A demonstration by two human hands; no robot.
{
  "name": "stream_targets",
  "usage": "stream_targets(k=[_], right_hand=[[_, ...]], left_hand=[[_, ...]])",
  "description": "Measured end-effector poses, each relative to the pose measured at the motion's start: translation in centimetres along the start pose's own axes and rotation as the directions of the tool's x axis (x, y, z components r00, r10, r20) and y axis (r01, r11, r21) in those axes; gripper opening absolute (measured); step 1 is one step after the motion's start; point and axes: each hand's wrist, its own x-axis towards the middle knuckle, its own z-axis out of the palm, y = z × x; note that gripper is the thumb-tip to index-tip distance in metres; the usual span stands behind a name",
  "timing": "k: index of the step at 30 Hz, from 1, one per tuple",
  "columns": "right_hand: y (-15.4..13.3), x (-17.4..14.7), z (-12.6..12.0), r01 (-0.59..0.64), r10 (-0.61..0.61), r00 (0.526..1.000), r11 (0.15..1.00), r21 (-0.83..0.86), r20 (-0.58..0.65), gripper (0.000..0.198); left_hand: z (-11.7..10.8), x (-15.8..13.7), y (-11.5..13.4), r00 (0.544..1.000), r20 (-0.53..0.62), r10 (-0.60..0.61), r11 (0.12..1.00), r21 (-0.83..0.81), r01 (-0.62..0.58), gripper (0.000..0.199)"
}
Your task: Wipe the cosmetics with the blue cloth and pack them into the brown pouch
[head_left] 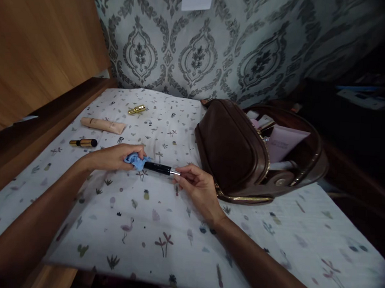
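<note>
Between my two hands a black cosmetic tube with a silver end (158,168) is held level above the patterned cloth. My left hand (116,156) is closed around a crumpled blue cloth (136,160), which is pressed on the tube's left end and hides it. With thumb and fingertips, my right hand (198,188) pinches the silver end. To the left lie a beige squeeze tube (102,125), a gold lipstick-like tube (136,109) and a black-and-gold tube (83,142).
A brown leather bag (231,142) stands unzipped at the right, with a pink pouch or packet (285,143) and other items inside. The white printed cloth (154,228) covers the table. Wooden furniture (42,43) borders the left, and a patterned curtain or wall covering (198,53) the back.
</note>
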Motion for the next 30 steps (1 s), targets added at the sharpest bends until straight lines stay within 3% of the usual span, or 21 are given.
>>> stream_targets(k=[5,9,13,16,18,21,25,30], right_hand=[[-0.4,0.1,-0.3,0.059,-0.059,0.998,0.996,-0.059,0.002,0.027],[-0.5,0.1,-0.4,0.056,-0.057,0.998,0.997,-0.056,-0.022,0.024],[-0.3,0.0,-0.3,0.099,-0.101,0.994,0.991,-0.091,-0.028,0.024],[-0.2,-0.2,-0.2,0.167,-0.168,0.986,0.973,-0.162,0.005,0.018],[-0.2,-0.4,0.0,0.232,-0.229,0.973,0.952,-0.199,0.038,0.013],[-0.1,-0.7,0.1,0.305,-0.292,0.952,0.924,-0.231,0.09,0.012],[-0.1,-0.7,0.1,0.291,-0.282,0.957,0.928,-0.231,0.071,0.012],[-0.2,-0.3,-0.2,0.196,-0.201,0.979,0.967,-0.165,-0.014,0.015]], left_hand=[[-0.5,-0.2,-0.8,0.998,0.067,-0.02,0.999,-0.045,0.023,0.024],[-0.8,-0.3,-1.1,0.999,0.04,-0.019,0.999,-0.04,0.02,0.025],[0.1,0.1,-0.1,0.99,-0.138,0.014,0.999,-0.046,-0.02,0.031],[2.0,0.7,1.7,0.958,-0.27,0.099,0.989,-0.082,-0.125,0.034],[3.3,1.0,2.9,0.961,-0.222,0.167,0.979,-0.075,-0.188,0.033],[4.1,1.2,3.6,0.982,-0.054,0.182,0.981,-0.058,-0.186,0.027],[2.7,0.7,2.5,0.991,0.057,0.117,0.988,-0.109,-0.11,0.023],[0.6,0.0,0.7,0.994,0.102,0.026,0.994,-0.104,-0.015,0.027]])
